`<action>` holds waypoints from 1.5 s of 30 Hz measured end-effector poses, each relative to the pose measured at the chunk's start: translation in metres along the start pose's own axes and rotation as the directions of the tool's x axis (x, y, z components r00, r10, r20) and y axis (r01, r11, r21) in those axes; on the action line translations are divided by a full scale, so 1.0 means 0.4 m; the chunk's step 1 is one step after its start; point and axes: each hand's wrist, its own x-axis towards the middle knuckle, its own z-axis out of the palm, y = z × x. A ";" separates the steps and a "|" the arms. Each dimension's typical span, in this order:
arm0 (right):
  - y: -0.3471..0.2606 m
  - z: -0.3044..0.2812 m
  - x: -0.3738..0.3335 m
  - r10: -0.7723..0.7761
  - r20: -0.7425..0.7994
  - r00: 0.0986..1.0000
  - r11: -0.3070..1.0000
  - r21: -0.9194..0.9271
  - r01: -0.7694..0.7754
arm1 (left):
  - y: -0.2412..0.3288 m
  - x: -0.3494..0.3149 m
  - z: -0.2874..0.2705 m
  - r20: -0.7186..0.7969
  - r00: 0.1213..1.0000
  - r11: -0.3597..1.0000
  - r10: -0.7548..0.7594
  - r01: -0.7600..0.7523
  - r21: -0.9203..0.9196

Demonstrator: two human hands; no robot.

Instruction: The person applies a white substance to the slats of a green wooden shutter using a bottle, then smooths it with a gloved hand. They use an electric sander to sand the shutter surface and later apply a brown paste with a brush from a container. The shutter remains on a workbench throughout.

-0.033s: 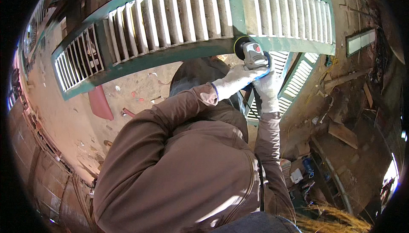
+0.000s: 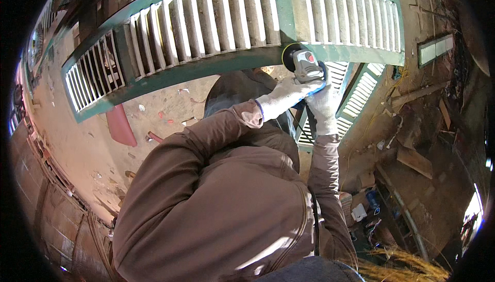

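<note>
An angle grinder [image 2: 309,68] with a grey body and a dark round disc is held between my two white-and-blue gloved hands. My left hand [image 2: 283,96] is closed around the grinder's body near its head. Just behind it, my right hand [image 2: 325,108] grips the rear of the grinder, and its fingertips are partly hidden. The disc meets the near green rail of a long louvred shutter [image 2: 286,19], beside the upright between two slat sections. White, worn slats fill the shutter frame. Whether the disc presses on the wood, I cannot tell.
A second green louvred shutter [image 2: 356,96] leans below the first, to the right. A dull red panel [image 2: 121,126] lies on the dusty ground at left. Wood scraps [image 2: 415,162], a curved pole [image 2: 405,210] and cords lie at right. A pale framed panel [image 2: 436,50] rests farther off.
</note>
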 end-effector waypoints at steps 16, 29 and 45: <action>0.092 -0.106 0.011 0.020 -0.082 0.996 1.000 0.013 -0.019 | -0.029 0.094 0.113 -0.011 0.991 0.978 -0.132 0.132 0.162; 0.409 -0.383 0.128 -0.011 -0.150 0.989 1.000 -0.024 0.007 | -0.155 0.414 0.383 0.129 0.984 0.988 0.120 -0.131 0.082; 0.657 -0.763 0.294 0.205 -0.184 0.961 0.976 0.115 -0.186 | -0.129 0.744 0.770 0.052 0.969 0.888 -0.241 0.199 0.415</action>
